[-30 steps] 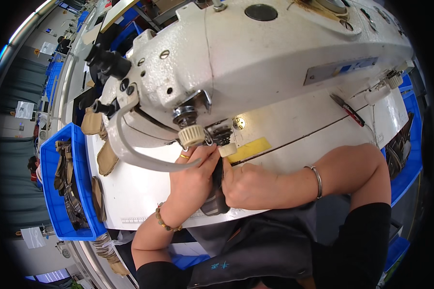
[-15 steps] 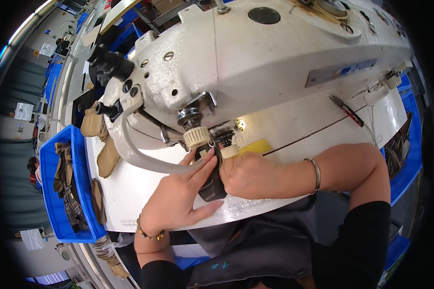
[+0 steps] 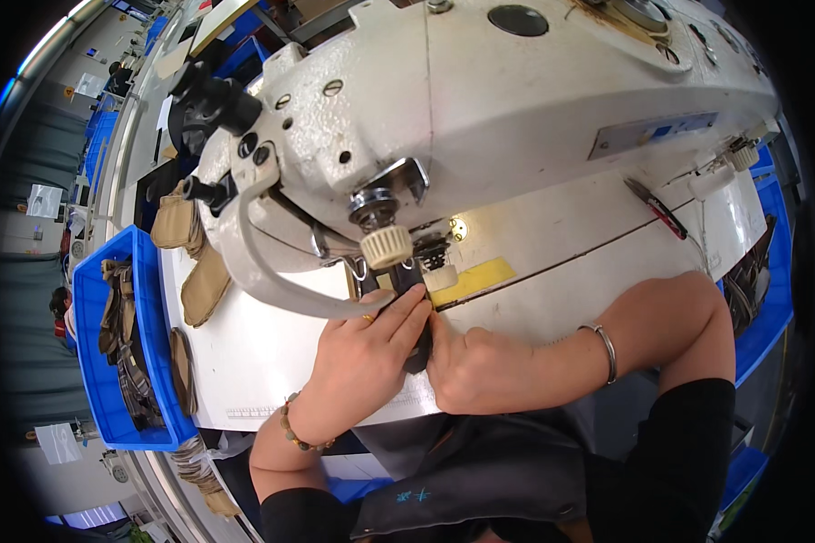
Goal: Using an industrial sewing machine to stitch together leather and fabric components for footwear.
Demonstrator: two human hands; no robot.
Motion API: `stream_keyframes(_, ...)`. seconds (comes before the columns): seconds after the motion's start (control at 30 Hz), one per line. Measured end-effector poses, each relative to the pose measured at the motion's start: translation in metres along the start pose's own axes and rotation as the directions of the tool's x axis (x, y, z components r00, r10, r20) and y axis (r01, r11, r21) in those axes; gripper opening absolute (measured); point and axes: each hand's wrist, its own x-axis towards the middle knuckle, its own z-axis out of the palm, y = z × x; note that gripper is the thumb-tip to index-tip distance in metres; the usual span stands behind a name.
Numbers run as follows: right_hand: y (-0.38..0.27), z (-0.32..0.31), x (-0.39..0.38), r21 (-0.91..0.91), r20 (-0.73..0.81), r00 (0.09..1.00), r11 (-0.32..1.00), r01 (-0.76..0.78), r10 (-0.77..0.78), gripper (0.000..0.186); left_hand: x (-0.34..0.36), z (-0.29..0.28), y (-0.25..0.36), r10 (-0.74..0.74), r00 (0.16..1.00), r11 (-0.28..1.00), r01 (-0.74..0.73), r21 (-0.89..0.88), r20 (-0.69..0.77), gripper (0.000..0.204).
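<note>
A dark padded fabric piece point(image 3: 418, 356) lies on the white table under the needle area of a white sewing machine point(image 3: 516, 118). My left hand point(image 3: 362, 357) rests on the piece with its fingers stretched out flat, their tips just in front of the cream knob point(image 3: 387, 245). At the piece's right edge is my right hand point(image 3: 480, 366), its fingers curled in and its thumb side against the fabric. The needle itself is hidden behind the knob and the machine's curved white guard point(image 3: 281, 294).
Left of the table stands a blue bin point(image 3: 86, 348) of dark straps, with tan fabric pieces point(image 3: 206, 288) beside it. Red-and-black thread snips point(image 3: 656, 209) lie behind my right forearm. Another blue bin point(image 3: 774, 308) is at the far right. A yellow patch point(image 3: 474, 279) marks the machine bed.
Both hands have shifted slightly, the right one toward me. My left fingers now lie further over the dark piece, covering more of it. The view has moved a little.
</note>
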Motion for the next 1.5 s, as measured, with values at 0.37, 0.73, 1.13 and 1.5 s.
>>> stream_keyframes(0.37,-0.004,0.002,0.0,0.112,-0.016,1.0,0.993,0.027,-0.026,0.02,-0.002,0.012,-0.004,-0.017,0.997,0.986,0.003,-0.168,-0.08,0.053)
stream_keyframes(0.73,0.006,0.014,0.004,-0.034,-0.045,0.998,0.999,0.034,-0.036,0.013,0.009,0.015,-0.013,-0.07,0.992,0.984,0.05,-0.174,-0.107,0.044)
stream_keyframes(1.13,0.027,0.032,0.01,0.055,-0.088,0.995,0.997,-0.046,0.051,0.013,0.012,0.025,-0.034,-0.108,0.943,0.992,0.08,-0.1,-0.316,0.046)
stream_keyframes(1.5,0.053,0.037,0.017,0.162,-0.184,0.95,0.961,-0.224,0.253,0.009,0.01,0.035,-0.049,-0.044,0.85,0.997,0.006,-0.073,-0.526,0.038)
